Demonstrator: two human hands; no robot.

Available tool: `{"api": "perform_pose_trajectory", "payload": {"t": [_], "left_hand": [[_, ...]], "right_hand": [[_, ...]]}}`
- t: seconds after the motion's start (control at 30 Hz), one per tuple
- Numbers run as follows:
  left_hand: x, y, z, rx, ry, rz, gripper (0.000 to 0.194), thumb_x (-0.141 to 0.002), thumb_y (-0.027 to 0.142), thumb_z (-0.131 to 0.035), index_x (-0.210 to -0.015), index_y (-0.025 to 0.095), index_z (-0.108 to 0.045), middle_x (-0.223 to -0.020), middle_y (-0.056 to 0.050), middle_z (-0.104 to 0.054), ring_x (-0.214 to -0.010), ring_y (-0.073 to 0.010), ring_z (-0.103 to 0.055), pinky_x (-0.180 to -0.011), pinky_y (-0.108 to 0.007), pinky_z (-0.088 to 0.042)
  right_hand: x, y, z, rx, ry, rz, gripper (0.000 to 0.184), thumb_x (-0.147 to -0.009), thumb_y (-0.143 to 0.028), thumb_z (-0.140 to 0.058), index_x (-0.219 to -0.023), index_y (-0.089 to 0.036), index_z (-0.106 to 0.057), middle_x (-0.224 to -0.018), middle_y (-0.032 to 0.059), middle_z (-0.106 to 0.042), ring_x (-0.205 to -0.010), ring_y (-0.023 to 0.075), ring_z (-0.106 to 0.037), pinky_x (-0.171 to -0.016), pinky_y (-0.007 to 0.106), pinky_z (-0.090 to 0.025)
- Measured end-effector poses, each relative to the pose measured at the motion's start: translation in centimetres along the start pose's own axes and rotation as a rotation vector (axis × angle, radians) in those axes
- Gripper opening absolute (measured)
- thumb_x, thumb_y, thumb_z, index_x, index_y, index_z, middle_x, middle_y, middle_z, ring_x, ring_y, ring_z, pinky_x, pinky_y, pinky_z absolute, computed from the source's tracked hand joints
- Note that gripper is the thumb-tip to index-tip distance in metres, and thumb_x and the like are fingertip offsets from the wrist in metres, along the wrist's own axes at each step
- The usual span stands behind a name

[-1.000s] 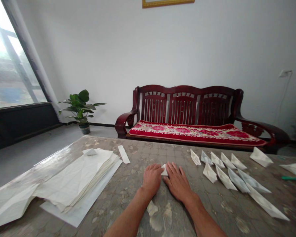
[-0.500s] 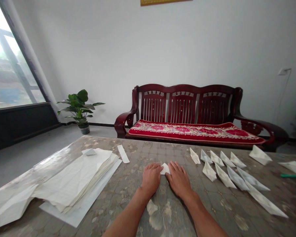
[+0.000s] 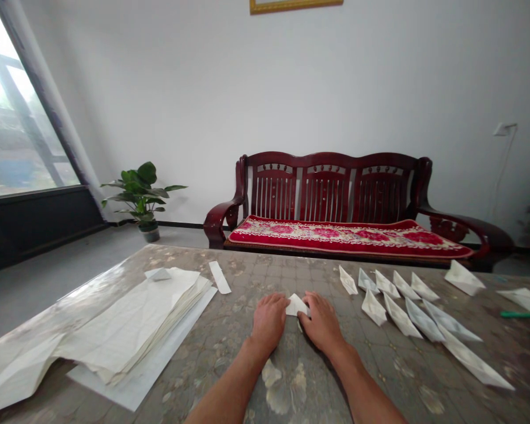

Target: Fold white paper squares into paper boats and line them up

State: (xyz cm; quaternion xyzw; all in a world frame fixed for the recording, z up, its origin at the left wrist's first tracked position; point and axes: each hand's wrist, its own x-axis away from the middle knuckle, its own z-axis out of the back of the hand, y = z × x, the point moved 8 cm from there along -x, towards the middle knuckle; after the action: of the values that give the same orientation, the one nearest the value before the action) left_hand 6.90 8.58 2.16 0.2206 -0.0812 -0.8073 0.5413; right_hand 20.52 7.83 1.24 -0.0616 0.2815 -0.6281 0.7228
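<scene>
Fig. 1 | I see left hand (image 3: pixel 269 323) and right hand (image 3: pixel 322 325) | both narrow, holding folded paper (image 3: pixel 297 305) between them | on bench (image 3: pixel 428 377) | paper boats (image 3: pixel 373 307) at right

Left forearm (image 3: pixel 227 388) and right forearm (image 3: pixel 364 388) — both bare, lean.

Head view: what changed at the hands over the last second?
The right hand moved left, its fingers now curled against the small folded paper, which looks slightly raised. The left hand stays at the paper's left side. The folded paper boats stayed put.
</scene>
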Motion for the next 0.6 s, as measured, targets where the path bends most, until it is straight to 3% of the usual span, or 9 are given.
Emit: {"api": "perform_pose_trajectory", "payload": {"t": [0.33, 0.6], "left_hand": [[-0.1, -0.6, 0.0, 0.097, 0.011, 0.019, 0.039, -0.086, 0.024, -0.058, -0.125, 0.021, -0.058, -0.118, -0.007, -0.067, -0.114, -0.0239, -0.057, -0.1, -0.036, -0.039], [0.1, -1.1, 0.4, 0.297, 0.059, 0.073, 0.035, -0.085, 0.019, -0.052, -0.119, 0.023, -0.063, -0.115, -0.005, -0.069, -0.11, -0.0217, -0.06, -0.097, -0.034, -0.044]], "right_hand": [[-0.2, 0.2, 0.6, -0.169, -0.013, -0.088, 0.022, -0.072, -0.018, -0.055, -0.094, -0.022, -0.058, -0.095, 0.0041, -0.066, -0.093, 0.021, -0.058, -0.084, 0.03, -0.041], [0.0, 0.0, 0.7, -0.298, -0.018, -0.073, 0.037, -0.075, -0.018, -0.049, -0.111, -0.023, -0.061, -0.087, 0.0009, -0.067, -0.083, 0.0183, -0.061, -0.076, 0.027, -0.044]]}}
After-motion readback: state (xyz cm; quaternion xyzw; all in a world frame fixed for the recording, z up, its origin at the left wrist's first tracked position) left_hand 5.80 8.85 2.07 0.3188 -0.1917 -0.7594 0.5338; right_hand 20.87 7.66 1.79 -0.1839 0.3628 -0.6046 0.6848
